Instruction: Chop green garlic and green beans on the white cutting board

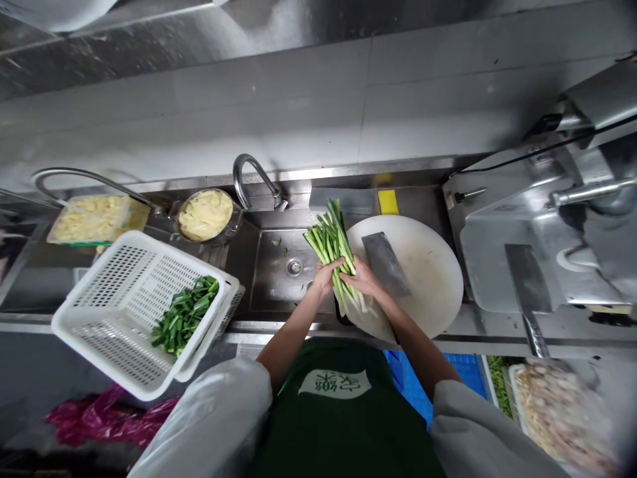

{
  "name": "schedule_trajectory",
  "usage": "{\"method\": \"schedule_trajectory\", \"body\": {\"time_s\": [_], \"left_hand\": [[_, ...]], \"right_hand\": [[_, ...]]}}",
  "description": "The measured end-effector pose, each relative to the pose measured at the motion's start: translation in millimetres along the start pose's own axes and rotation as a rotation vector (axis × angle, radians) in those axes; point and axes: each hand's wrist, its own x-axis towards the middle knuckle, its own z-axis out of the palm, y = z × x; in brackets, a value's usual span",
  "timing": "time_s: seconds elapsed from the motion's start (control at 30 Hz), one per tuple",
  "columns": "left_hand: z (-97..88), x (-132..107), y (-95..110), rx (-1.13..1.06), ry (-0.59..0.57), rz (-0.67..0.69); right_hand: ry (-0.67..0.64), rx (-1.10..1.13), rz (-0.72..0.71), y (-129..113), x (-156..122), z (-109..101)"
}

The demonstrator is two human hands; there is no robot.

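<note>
A bunch of green onions [331, 240] lies across the left edge of a round white cutting board [428, 272], leaves pointing away over the sink. My left hand [324, 275] and my right hand [362, 277] both close around the bunch near its pale lower stalks. A cleaver [385, 263] lies flat on the board just right of my right hand.
A steel sink [279, 279] with a curved faucet [251, 174] sits left of the board. A white perforated basket [134, 312] holds cut greens [186, 312]. A pot [206, 216] and a tray of pale strips stand behind. A slicing machine [547, 239] with a second cleaver [530, 292] stands right.
</note>
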Motion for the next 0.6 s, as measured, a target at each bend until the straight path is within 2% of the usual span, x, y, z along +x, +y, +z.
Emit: {"method": "schedule_trajectory", "body": {"time_s": [0.13, 0.23, 0.33, 0.5, 0.6], "left_hand": [[-5.3, 0, -3, -0.009, 0.045, -0.046], [-6.3, -2, -5, -0.001, 0.022, -0.038], [-2.7, -4, -4, 0.001, 0.001, -0.025], [9.6, -8, 0, 0.011, -0.034, 0.065], [18.7, -7, 1, 0.001, 0.002, 0.149]], "right_hand": [[-0.113, 0.126, -0.014, 3, 5, -15], [-0.131, 0.21, 0.027, 5, 7, -20], [-0.146, 0.278, 0.007, 4, 7, -21], [-0.162, 0.224, -0.05, -8, 4, -26], [-0.168, 0.145, -0.057, -21, 4, -31]]}}
